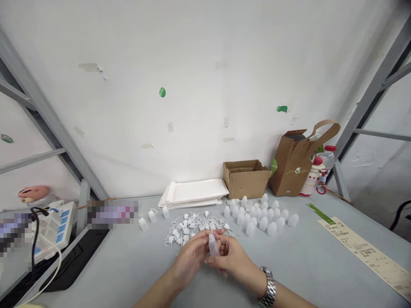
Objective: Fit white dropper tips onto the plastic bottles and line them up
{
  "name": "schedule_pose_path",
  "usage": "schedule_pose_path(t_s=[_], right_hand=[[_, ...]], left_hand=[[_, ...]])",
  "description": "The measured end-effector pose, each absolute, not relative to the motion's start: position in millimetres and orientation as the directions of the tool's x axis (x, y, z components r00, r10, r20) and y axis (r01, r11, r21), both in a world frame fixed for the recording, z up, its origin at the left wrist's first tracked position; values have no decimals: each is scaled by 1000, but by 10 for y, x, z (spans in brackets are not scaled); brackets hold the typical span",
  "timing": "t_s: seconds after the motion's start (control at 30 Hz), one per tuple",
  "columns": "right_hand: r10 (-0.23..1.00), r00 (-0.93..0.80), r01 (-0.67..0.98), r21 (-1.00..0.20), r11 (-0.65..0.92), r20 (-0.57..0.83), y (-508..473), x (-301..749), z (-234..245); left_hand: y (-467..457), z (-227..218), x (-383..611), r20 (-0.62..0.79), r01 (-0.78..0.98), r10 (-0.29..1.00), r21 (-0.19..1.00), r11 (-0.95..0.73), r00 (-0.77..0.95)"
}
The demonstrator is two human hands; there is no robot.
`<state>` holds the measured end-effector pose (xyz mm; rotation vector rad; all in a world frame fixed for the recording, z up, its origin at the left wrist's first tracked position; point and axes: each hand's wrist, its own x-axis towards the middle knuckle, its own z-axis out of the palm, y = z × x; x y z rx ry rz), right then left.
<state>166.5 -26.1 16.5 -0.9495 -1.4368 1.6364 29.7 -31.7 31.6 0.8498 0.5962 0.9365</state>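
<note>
Small translucent plastic bottle [213,246] up now, upright between both hands, just above the grey surface [128,269]! Along the back, a cardboard box [245,179] and a brown paper bag [290,164] stand against the white wall [192,85], a stack of white packets [192,192] beside the box. Out front, a cluster of bottle bodies [253,216] sits right of a tangled heap of white looped caps [189,226]. The left hand [189,261] pinches high on the bottle, the right hand [233,256], metal wristwatch [268,286] on its wrist, cups it lower, fingers [221,261] closed in narrow around it!
</note>
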Motion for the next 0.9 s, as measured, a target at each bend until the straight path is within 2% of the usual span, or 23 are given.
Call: schedule_pose_path(t_s=[0.13,0.27,0.47,0.63,0.9], right_hand=[[873,-484,-33,-995,-98,-70,-251,1676,191],[918,-393,-11,-998,-69,-59,-222,1686,171],[966,-252,156,-983,96,55,-233,1707,155],[962,-260,271,-950,155,83,-288,1703,189],[952,-298,188,-974,130,70,-264,1702,201]], left_hand=[[-324,334,307,-109,-423,873,842,335,475],[-288,305,307,-75,-421,940,880,220,333],[-195,201,291,-8,-170,990,985,32,142],[-182,184,275,58,-69,991,996,-49,123],[-215,279,264,36,-76,994,997,-28,105]])
